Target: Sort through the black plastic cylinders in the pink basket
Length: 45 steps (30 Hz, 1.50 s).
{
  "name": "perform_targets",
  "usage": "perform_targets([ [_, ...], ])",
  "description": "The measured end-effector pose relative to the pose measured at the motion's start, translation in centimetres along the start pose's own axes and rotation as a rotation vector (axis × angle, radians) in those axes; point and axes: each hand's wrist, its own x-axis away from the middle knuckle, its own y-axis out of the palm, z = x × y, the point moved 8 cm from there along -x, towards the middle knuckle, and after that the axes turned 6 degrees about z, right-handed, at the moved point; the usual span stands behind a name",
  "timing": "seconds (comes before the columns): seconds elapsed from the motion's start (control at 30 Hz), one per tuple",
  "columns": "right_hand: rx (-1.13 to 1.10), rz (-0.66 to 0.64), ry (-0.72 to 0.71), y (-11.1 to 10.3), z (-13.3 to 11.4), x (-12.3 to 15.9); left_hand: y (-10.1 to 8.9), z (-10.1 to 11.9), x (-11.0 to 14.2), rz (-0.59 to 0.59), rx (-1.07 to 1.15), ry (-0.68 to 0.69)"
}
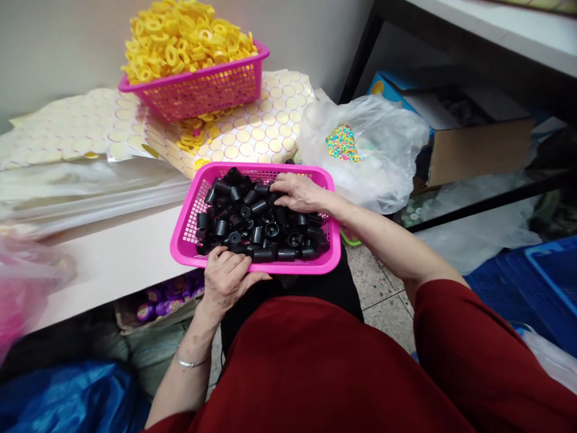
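A pink plastic basket (256, 269) sits before me, holding a heap of short black plastic cylinders (246, 211). My left hand (228, 276) grips the basket's near rim, its fingers hooked over the edge and the thumb along the outside. Inside the right half of the basket, my right hand (295, 191) rests on the black cylinders with its fingers curled down among them. The fingertips are partly hidden, and whether one piece is pinched in them cannot be made out.
Behind stands another pink basket (202, 90) heaped with yellow plastic rings (180, 36), on sheets printed with circles (265, 129). A clear plastic bag (383, 144) holds small coloured beads (342, 143). An open cardboard box (480, 150) and blue crates (518, 294) are at right.
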Motion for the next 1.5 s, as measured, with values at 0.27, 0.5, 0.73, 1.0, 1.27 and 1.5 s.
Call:
perform_targets([
  [0.27, -0.701, 0.198, 0.197, -1.0, 1.1, 0.9, -2.4, -1.4, 1.4, -0.033, 0.134, -0.129],
  [0.5, -1.238, 0.377, 0.395, -2.9, 1.2, 4.7, -1.3, -4.3, -4.6, -0.097, 0.198, -0.273],
  [0.73, -1.44, 0.505, 0.467, -3.4, 0.4, 8.0, 8.9, -5.0, -9.1, -0.586, -0.047, -0.245],
  [1.0, -1.397, 0.542, 0.468, -1.9, -0.1, 9.6, 8.7, -4.0, -8.3, -0.55, 0.108, -0.308],
  [1.27, -0.974, 0.489, 0.342, -3.1, -2.7, 8.9, 4.7, -3.0, -8.9, -0.181, 0.636, -0.511],
  [1.5, -0.475, 0.401, 0.047, -3.7, -4.8, 7.8, 4.1, -2.8, -8.7, -0.191, 0.612, -0.496],
])
